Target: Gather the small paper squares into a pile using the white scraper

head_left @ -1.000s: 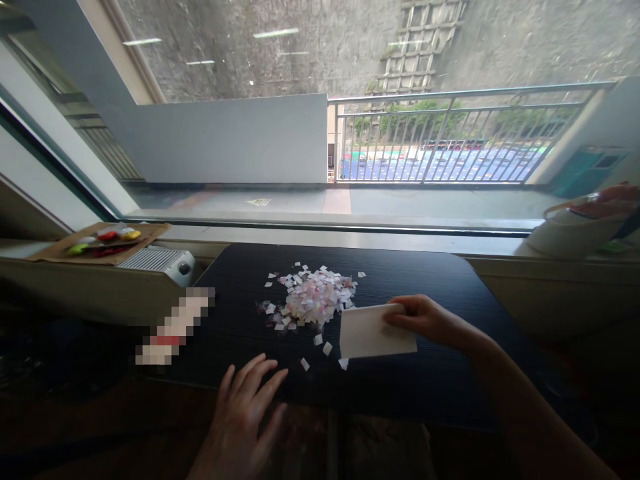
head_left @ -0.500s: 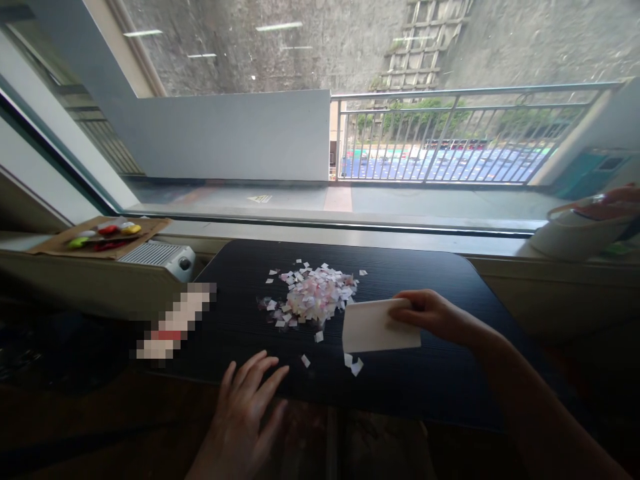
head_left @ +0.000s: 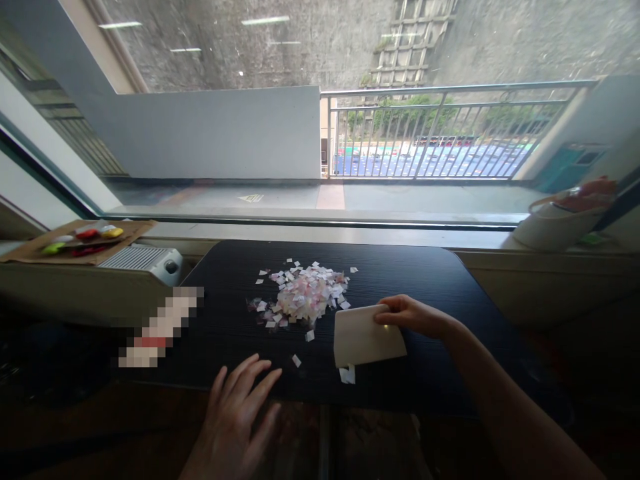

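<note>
A heap of small paper scraps (head_left: 311, 292), white and pale pink, lies on the black table (head_left: 400, 273). In my right hand (head_left: 417, 315) is a flat off-white card (head_left: 367, 340), gripped by its upper right edge between thumb and fingers. The card is tilted, right of the heap, and its lower left edge is just above some loose white scraps (head_left: 347, 375). My left hand (head_left: 243, 397) is open, fingers spread, by the table's near edge and holding nothing. A single scrap (head_left: 297, 361) lies just right of its fingertips.
A blurred-out pixelated strip (head_left: 163, 327) covers something at the table's left. Brown cardboard (head_left: 25, 250) with colourful items rests beside a white ridged box (head_left: 145, 263) at the far left. Beyond the table stands a window ledge (head_left: 240, 231), with a pale basket (head_left: 555, 223) at its right.
My right hand has tilted the card and brought its lower edge nearer, over part of the loose scraps. The view has shifted slightly right. My left hand stays open in about the same place.
</note>
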Available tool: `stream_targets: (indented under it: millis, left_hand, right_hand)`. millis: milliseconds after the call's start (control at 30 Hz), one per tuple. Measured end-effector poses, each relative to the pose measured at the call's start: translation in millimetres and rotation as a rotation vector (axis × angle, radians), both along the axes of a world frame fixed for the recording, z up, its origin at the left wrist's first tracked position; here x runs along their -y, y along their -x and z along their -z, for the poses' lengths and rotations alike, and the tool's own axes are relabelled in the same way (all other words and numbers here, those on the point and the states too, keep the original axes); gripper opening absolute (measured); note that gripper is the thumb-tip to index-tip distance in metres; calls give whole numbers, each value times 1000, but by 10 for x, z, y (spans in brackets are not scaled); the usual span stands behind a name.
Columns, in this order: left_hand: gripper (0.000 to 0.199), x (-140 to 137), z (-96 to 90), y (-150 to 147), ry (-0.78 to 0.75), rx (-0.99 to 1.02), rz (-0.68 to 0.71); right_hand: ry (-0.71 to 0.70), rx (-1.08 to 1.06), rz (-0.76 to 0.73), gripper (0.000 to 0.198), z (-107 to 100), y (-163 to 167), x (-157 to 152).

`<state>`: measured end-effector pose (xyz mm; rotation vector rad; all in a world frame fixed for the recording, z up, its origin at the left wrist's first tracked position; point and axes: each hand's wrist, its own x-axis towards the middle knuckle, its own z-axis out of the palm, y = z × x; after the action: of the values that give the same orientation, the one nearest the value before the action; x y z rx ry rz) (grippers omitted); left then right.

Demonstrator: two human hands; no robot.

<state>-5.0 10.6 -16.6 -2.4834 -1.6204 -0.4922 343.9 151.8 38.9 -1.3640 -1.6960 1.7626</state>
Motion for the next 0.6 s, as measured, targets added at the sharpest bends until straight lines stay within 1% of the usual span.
stream_targets:
  millis: [133, 267, 433, 600]
  left_hand:
    - [38, 8, 22, 13, -3, -5, 0]
    - [37, 9, 28, 6, -6, 4, 0]
    - [37, -1, -32, -31, -1, 26, -8]
    - [36, -8, -89, -54, -32, 55, 26]
  right_hand:
    - [63, -5, -74, 35, 10, -56, 62]
    - [58, 18, -113, 37, 8, -119, 143]
    - [43, 38, -86, 37, -45, -149, 288]
    - [28, 22, -57, 36, -53, -214, 417]
